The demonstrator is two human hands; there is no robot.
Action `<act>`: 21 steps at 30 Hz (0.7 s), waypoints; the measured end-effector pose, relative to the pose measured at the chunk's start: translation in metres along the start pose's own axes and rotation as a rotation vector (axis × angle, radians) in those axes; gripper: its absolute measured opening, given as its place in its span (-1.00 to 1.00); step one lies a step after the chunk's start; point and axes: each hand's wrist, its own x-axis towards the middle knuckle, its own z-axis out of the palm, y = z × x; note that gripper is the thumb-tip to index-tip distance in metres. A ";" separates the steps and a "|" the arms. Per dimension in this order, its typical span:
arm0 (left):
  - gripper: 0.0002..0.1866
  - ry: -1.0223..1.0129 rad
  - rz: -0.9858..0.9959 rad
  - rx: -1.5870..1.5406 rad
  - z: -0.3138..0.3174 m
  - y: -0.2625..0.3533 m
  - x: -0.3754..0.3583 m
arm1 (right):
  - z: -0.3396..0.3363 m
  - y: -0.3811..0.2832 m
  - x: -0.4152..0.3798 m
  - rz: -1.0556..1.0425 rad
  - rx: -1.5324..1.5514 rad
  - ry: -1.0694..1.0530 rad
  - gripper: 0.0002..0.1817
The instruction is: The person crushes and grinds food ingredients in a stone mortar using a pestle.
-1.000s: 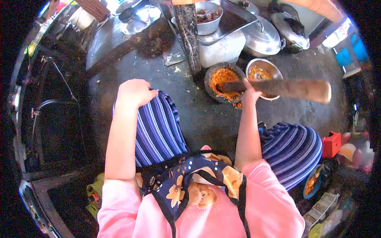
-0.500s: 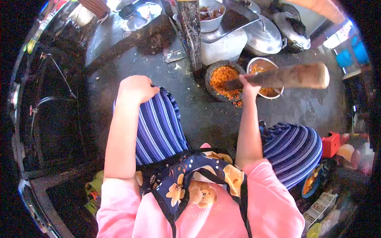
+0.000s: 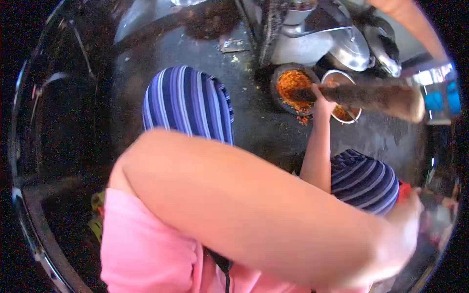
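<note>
Orange-red mashed food (image 3: 293, 84) lies in a dark stone mortar (image 3: 277, 93) on the floor. My right hand (image 3: 324, 99) is closed round a thick wooden pestle (image 3: 378, 99), which slants across the mortar, its narrow end in the food. Under the pestle, just right of the mortar, a white-rimmed bowl (image 3: 360, 83) holds a spoon and more orange food. My left arm stretches across my body to the right; my left hand (image 3: 403, 232) is blurred near my right knee, its fingers hard to make out.
Behind the mortar stand a wooden post (image 3: 269, 31), a pale block (image 3: 300, 48) and lidded metal pots (image 3: 351, 49). My knees in striped cloth (image 3: 188, 100) flank the floor space. A red object (image 3: 403, 191) and blue items (image 3: 442, 100) are on the right.
My left hand has left my left knee and swung across my body to the right. My right hand still holds the pestle. The view has shifted, moving the mortar slightly right and up.
</note>
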 end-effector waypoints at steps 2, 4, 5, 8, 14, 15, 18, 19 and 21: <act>-0.90 -0.051 -0.093 0.184 -0.017 0.007 -0.024 | 0.010 -0.028 -0.008 -0.014 0.141 0.072 -0.48; -0.90 -0.085 -0.193 0.320 -0.027 0.013 -0.032 | 0.006 -0.051 0.017 -0.189 0.114 -0.033 -0.65; -0.89 -0.092 -0.241 0.364 -0.028 0.019 -0.033 | 0.001 -0.067 0.025 -0.194 0.108 -0.028 -0.69; -0.86 -0.091 -0.333 0.446 -0.024 0.036 -0.019 | 0.007 -0.118 0.024 -0.278 0.058 0.018 -0.81; -0.79 -0.084 -0.471 0.519 -0.022 0.059 0.005 | 0.010 -0.015 -0.009 0.004 0.111 0.198 -0.58; -0.77 -0.072 -0.550 0.508 -0.023 0.056 0.004 | 0.014 -0.015 -0.006 0.006 0.120 0.195 -0.58; -0.76 -0.386 -0.599 0.343 -0.051 0.038 -0.023 | 0.004 -0.048 0.020 -0.242 0.108 0.127 -0.68; -0.72 -0.188 -0.776 0.292 -0.042 0.024 -0.049 | 0.002 -0.077 0.025 -0.233 0.084 0.096 -0.71; -0.62 -0.387 -0.634 0.489 -0.049 -0.009 -0.104 | 0.005 -0.118 0.029 -0.211 0.114 0.047 -0.76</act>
